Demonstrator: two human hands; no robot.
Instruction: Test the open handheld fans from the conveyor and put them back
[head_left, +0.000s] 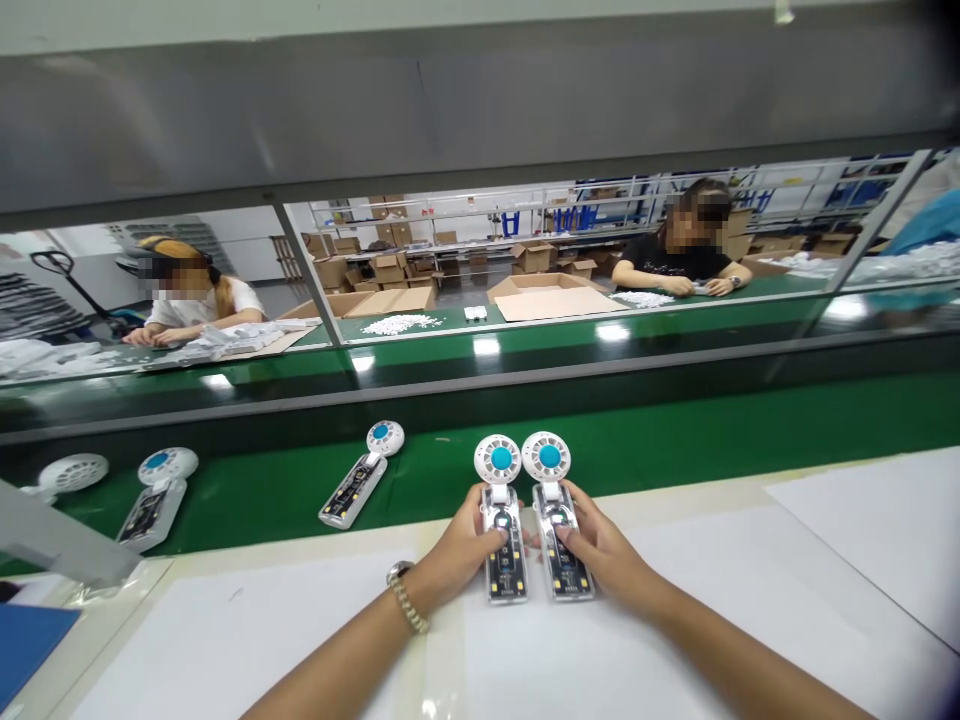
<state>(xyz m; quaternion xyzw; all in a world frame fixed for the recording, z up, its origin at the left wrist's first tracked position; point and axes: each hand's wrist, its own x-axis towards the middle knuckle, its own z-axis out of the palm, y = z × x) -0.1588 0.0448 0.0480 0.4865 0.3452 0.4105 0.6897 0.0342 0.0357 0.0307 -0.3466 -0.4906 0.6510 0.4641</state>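
Two handheld fans stand side by side over the near edge of the green belt, each with a round white head, a blue centre and a clear body showing a dark circuit board. My left hand [469, 540] is wrapped round the left fan [506, 575], its thumb on the front of the body. Round the right fan [570, 575] my right hand [600, 545] is closed, thumb also on the front. The two fan heads almost touch, and a narrow gap separates the bodies.
On the green belt [442, 475] lie another fan [354, 490], a further one [154, 510] and a white fan head [73, 472] at far left. White sheets [300, 620] cover the near table. Across a metal frame, two people work beside white parts [401, 324] and cardboard boxes [551, 300].
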